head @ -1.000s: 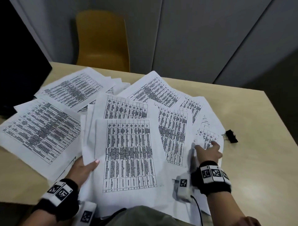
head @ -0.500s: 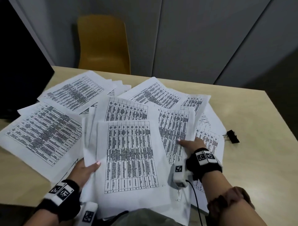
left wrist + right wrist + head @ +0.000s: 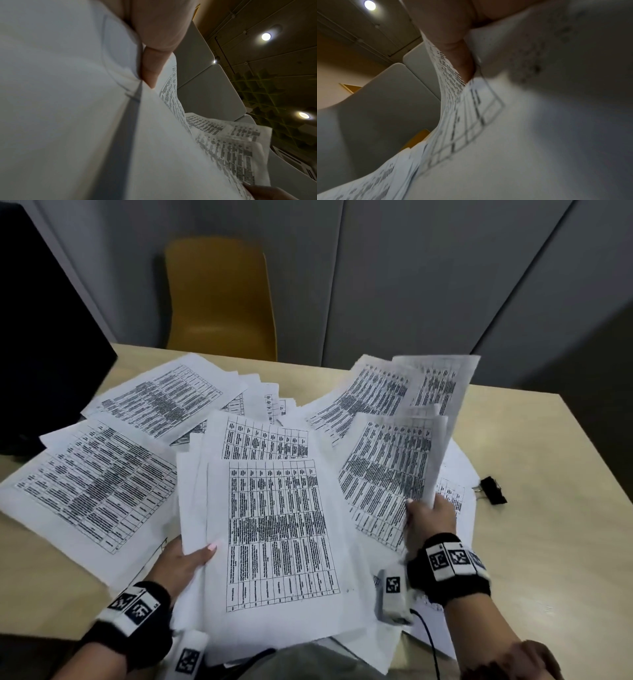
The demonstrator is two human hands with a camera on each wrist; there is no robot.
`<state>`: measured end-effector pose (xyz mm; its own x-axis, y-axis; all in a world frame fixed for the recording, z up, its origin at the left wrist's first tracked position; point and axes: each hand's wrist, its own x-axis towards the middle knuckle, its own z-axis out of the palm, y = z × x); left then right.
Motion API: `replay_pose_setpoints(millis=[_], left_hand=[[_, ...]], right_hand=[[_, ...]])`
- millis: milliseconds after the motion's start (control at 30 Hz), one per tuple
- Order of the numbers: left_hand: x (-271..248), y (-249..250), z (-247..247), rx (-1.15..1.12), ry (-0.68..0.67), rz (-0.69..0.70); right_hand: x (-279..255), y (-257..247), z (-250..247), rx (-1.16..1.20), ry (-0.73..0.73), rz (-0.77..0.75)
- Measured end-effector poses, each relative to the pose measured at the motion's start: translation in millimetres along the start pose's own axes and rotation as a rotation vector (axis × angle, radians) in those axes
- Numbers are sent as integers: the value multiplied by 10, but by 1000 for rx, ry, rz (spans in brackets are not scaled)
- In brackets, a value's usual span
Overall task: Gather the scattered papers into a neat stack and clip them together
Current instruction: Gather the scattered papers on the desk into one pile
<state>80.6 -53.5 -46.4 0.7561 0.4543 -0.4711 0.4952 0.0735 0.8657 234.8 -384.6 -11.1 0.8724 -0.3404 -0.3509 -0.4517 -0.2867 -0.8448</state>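
Printed sheets with tables lie fanned over the beige table [image 3: 548, 474]. My left hand [image 3: 186, 558] grips the left edge of a small stack of sheets [image 3: 281, 529] in front of me, thumb on top. My right hand [image 3: 430, 517] pinches several sheets [image 3: 397, 460] at their near edge and lifts them, so they stand tilted up above the table. In the left wrist view my thumb [image 3: 150, 70] presses on the stack's edge. The right wrist view shows a finger [image 3: 453, 54] against the lifted pages. A black binder clip [image 3: 492, 490] lies on the table to the right of the papers.
More loose sheets [image 3: 96, 477] spread over the table's left and back. A dark monitor [image 3: 44, 344] stands at the far left. A yellow chair [image 3: 219, 299] sits behind the table against grey panels. Bare table shows on the right, past the clip.
My right hand has taken hold of the sheets on the right and raised them off the table. The left hand stays on its stack.
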Motion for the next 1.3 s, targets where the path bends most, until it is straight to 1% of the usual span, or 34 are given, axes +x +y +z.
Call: replay_pose_setpoints(millis=[167, 267, 400, 567, 633, 767, 933, 1100, 1200, 1300], left_hand=[[0, -23, -1, -11, -9, -18], [13, -54, -17, -10, -12, -21], [48, -82, -48, -6, -14, -38], [99, -70, -57, -21, -12, -35], [118, -75, -72, 10, -16, -20], [154, -93, -83, 37, -24, -25], [102, -72, -53, -1, -15, -38], [56, -71, -45, 10, -13, -70], [63, -109, -59, 9, -8, -81], [32, -61, -16, -59, -4, -90]], right_hand=[[109, -71, -177, 12, 176, -117], [179, -137, -272, 35, 230, -132], [179, -401, -431, 88, 325, -192], [276, -659, -616, 214, 446, -208], [335, -709, -648, 282, 447, -196], [329, -858, -672, 478, 396, -222], [160, -965, -578, 674, 225, -207], [-74, -847, -316, 608, 52, -140], [-292, -662, -68, 489, -35, -70], [-423, -358, 163, 409, -131, 21]])
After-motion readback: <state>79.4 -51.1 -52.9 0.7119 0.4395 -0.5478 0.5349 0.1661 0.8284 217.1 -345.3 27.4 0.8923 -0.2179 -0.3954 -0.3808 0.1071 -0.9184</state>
